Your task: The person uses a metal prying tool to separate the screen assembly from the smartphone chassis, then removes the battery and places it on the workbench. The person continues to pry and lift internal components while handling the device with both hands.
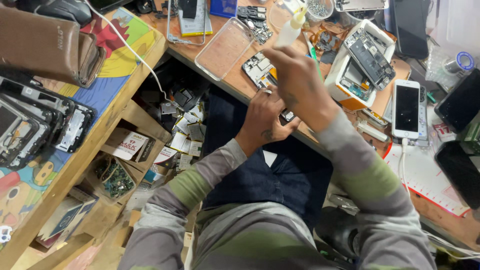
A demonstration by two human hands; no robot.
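My right hand [299, 82] is raised over the bench edge and grips a small white squeeze bottle [289, 31] with a pale yellow nozzle, tilted away from me. Just below it my left hand [263, 117] is closed around a small dark phone part [287, 116] at the table's front edge; only a corner of that part shows. A bare phone circuit board [257, 67] lies on the wood just beyond my left hand.
A clear phone case [225, 47] lies left of the board. A white box [345, 82] holds opened phone frames. A white phone [406, 107] on a cable rests to the right. Dark phone frames [30, 125] crowd the left shelf, boxes of parts below.
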